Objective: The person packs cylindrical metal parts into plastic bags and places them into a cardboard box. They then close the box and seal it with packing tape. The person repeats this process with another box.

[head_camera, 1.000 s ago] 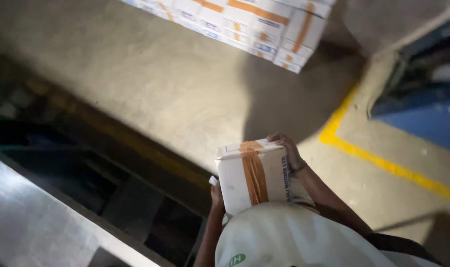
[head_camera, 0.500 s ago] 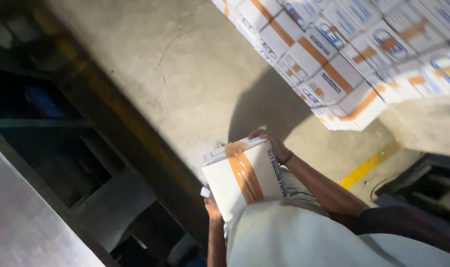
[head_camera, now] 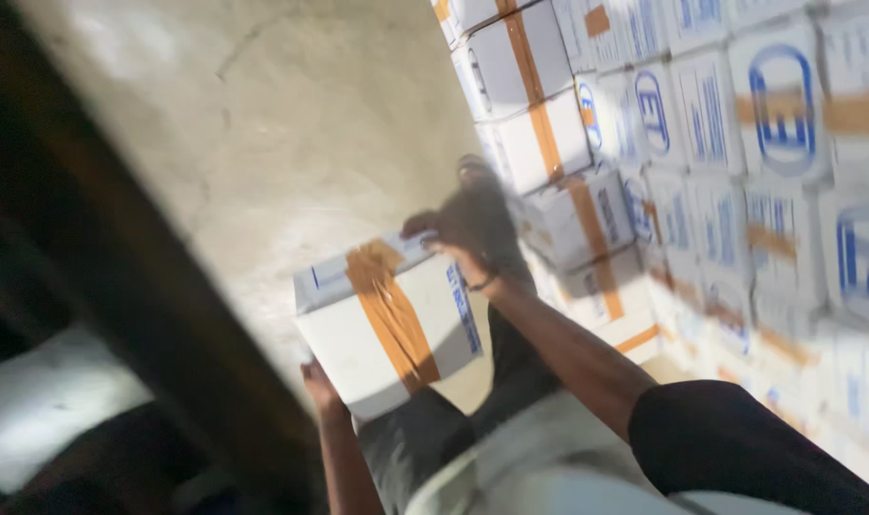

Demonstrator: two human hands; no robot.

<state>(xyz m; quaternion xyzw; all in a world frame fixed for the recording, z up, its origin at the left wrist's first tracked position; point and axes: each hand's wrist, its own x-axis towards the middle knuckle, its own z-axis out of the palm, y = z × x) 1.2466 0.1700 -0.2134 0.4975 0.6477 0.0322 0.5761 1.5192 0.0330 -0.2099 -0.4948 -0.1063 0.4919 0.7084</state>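
I carry a white cardboard box [head_camera: 396, 319] sealed with a strip of brown tape, held in front of my body. My left hand [head_camera: 318, 381] grips its lower near corner from below. My right hand [head_camera: 465, 229] clasps the far upper edge, fingers curled over the top. The view is blurred by motion.
A tall stack of similar white boxes [head_camera: 702, 162] with brown tape and blue print fills the right side, close to the carried box. Bare concrete floor [head_camera: 263, 133] lies ahead. A dark edge [head_camera: 120, 277] runs diagonally on the left, with a dim lower area beyond it.
The view has swung toward the stack of boxes, which now fills the right side and looks much closer. Both hands keep the same hold on the carried box.
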